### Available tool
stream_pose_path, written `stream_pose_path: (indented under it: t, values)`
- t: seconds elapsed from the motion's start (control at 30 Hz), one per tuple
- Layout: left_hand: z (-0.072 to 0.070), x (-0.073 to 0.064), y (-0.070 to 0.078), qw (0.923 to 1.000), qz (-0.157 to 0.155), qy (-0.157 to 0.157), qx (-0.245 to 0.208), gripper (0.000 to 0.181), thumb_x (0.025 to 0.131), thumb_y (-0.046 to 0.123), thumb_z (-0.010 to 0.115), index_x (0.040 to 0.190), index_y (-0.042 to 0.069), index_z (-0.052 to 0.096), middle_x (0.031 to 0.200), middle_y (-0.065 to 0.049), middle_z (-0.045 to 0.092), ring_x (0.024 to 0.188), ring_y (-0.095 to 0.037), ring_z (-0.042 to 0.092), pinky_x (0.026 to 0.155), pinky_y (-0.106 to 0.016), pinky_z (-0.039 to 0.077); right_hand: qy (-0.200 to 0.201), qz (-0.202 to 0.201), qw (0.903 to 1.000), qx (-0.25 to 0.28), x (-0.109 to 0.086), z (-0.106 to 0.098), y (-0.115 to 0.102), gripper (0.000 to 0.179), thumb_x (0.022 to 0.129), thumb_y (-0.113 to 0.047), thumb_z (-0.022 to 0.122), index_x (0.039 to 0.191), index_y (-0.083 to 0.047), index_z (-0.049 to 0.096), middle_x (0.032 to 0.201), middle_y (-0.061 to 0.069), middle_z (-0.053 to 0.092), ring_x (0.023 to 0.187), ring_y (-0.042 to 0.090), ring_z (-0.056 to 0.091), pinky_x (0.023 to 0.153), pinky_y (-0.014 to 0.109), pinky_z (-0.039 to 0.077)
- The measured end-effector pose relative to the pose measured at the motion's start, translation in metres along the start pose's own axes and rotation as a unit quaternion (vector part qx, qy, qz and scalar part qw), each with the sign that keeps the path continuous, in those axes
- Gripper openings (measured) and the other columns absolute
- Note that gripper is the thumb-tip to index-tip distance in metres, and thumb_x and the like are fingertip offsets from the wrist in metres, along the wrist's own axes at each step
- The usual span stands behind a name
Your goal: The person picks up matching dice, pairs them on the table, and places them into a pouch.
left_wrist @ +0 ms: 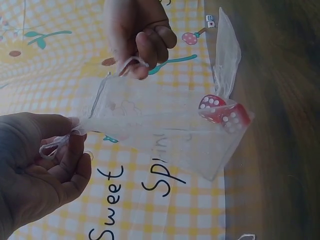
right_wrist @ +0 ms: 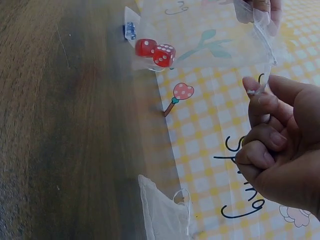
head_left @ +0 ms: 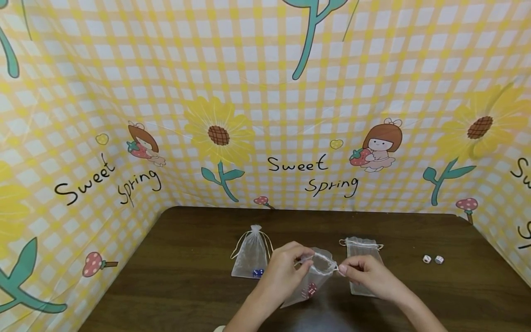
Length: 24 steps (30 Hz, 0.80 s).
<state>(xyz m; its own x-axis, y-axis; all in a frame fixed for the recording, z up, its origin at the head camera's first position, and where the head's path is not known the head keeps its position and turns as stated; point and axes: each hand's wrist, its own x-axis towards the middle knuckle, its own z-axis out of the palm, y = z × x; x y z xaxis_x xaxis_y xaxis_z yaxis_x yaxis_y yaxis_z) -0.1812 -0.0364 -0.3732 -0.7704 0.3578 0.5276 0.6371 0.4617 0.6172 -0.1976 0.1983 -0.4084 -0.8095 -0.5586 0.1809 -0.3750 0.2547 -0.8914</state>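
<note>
Two red dice [right_wrist: 160, 54] could spill if our left hand [head_left: 288, 265], pinching the bag [left_wrist: 170, 125], or right hand [head_left: 368, 274], pinching its string [head_left: 336, 267], slips.

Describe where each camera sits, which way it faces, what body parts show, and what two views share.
Head: on the head, facing forward and down at the table; left hand, right hand and forearms show.
Left wrist: worn there, facing the held bag; both hands show.
Right wrist: worn there, facing that bag; both hands, left partly.
Shared: both wrist views show red dice.
</note>
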Motion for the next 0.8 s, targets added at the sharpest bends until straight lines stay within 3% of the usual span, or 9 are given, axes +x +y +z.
stream_pose_path:
  t: [0.2, 0.3, 0.47, 0.6, 0.7, 0.8]
  values:
    - [-0.001, 0.000, -0.002, 1.0000, -0.004, -0.005, -0.003, 0.013, 0.078, -0.001, 0.070, 0.091, 0.000, 0.069, 0.086, -0.001, 0.064, 0.076, -0.004, 0.056, 0.066, -0.014, 0.047, -0.057, 0.000, 0.9973, 0.045, -0.003, -0.003, 0.000, 0.022, 0.098, -0.008, 0.044, 0.091, 0.001, 0.063, 0.067, -0.009, 0.048, 0.060, 0.001, 0.042, 0.048, 0.026, 0.038]
    - [-0.002, 0.000, -0.003, 0.9998, -0.010, -0.016, -0.008, 0.015, 0.079, 0.001, 0.070, 0.093, -0.001, 0.069, 0.087, -0.002, 0.064, 0.076, -0.004, 0.056, 0.066, -0.014, 0.047, -0.064, 0.000, 0.9966, 0.052, -0.005, -0.005, -0.002, 0.020, 0.097, -0.007, 0.045, 0.091, 0.003, 0.062, 0.070, -0.009, 0.051, 0.063, 0.001, 0.043, 0.050, 0.026, 0.039]
    - [-0.009, 0.000, -0.004, 0.9973, -0.009, -0.072, -0.008, 0.022, 0.080, 0.004, 0.069, 0.102, 0.000, 0.067, 0.095, -0.002, 0.064, 0.082, -0.004, 0.056, 0.069, -0.015, 0.047, -0.030, -0.013, 0.9986, 0.042, -0.008, -0.010, -0.003, 0.017, 0.095, -0.005, 0.047, 0.087, 0.000, 0.062, 0.057, 0.002, 0.036, 0.051, 0.003, 0.031, 0.038, 0.029, 0.025]
    - [-0.012, 0.000, -0.005, 0.9937, 0.000, -0.112, 0.008, 0.025, 0.081, 0.000, 0.068, 0.105, 0.002, 0.067, 0.100, -0.001, 0.064, 0.086, -0.004, 0.057, 0.073, -0.015, 0.046, 0.008, 0.003, 0.9996, 0.028, -0.011, -0.015, -0.005, 0.018, 0.095, -0.007, 0.049, 0.084, -0.004, 0.062, 0.056, 0.004, 0.032, 0.048, 0.007, 0.026, 0.038, 0.032, 0.022]
    - [-0.013, 0.000, -0.005, 0.9931, -0.002, -0.117, 0.008, 0.023, 0.081, -0.004, 0.066, 0.103, 0.004, 0.069, 0.099, 0.000, 0.065, 0.086, -0.005, 0.059, 0.072, -0.014, 0.047, 0.028, 0.016, 0.9993, 0.017, -0.013, -0.018, -0.006, 0.018, 0.095, -0.009, 0.050, 0.082, -0.005, 0.061, 0.056, -0.001, 0.031, 0.048, 0.008, 0.024, 0.039, 0.034, 0.021]
    - [-0.012, 0.000, -0.006, 0.9945, -0.015, -0.103, -0.013, 0.022, 0.081, -0.006, 0.065, 0.100, 0.003, 0.070, 0.096, -0.003, 0.067, 0.082, -0.004, 0.061, 0.068, -0.012, 0.047, 0.042, 0.016, 0.9989, 0.013, -0.014, -0.021, -0.009, 0.018, 0.094, -0.009, 0.051, 0.082, -0.005, 0.063, 0.056, 0.000, 0.031, 0.047, 0.010, 0.022, 0.038, 0.034, 0.021]
